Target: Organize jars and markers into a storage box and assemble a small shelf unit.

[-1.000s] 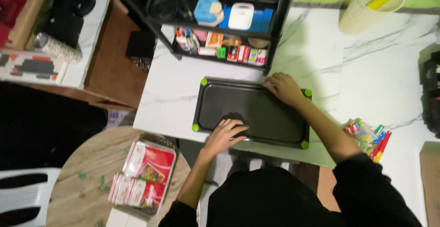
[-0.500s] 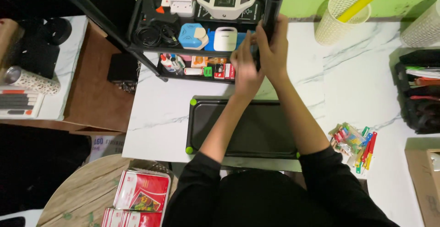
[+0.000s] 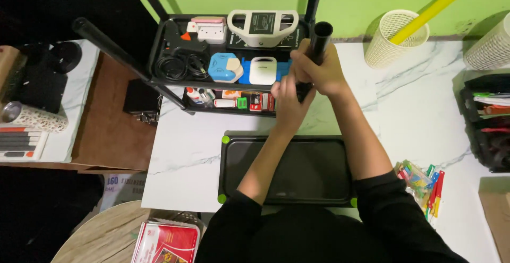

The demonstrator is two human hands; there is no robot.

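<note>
- Head view: the right hand point(image 3: 319, 71) is clenched around the upper part of a black tube point(image 3: 320, 36), which stands upright at the right end of a black shelf rack point(image 3: 170, 90) at the desk's back edge.
- The left hand point(image 3: 289, 104) grasps the same tube just below the right hand; the two hands touch, and together they hide most of the tube's shaft. Only its open top end shows above the fingers.
- A second black tube point(image 3: 114, 50) slants across the rack's left end, clear of both hands.
- The rack's upper level holds a coil of black cable point(image 3: 178, 64), a blue box point(image 3: 226, 67) and a white box point(image 3: 262, 71); the lower level holds small bottles and packets, partly covered by the left hand.
- A black tray point(image 3: 319, 170) with green corners lies at the desk's front edge under both forearms, which cover its middle.
- A cream basket point(image 3: 393, 42) with a yellow stick stands at the back edge, right of the hands and apart from them.
- Coloured pens point(image 3: 427, 186) lie near the front right, just beside the right sleeve.
</note>
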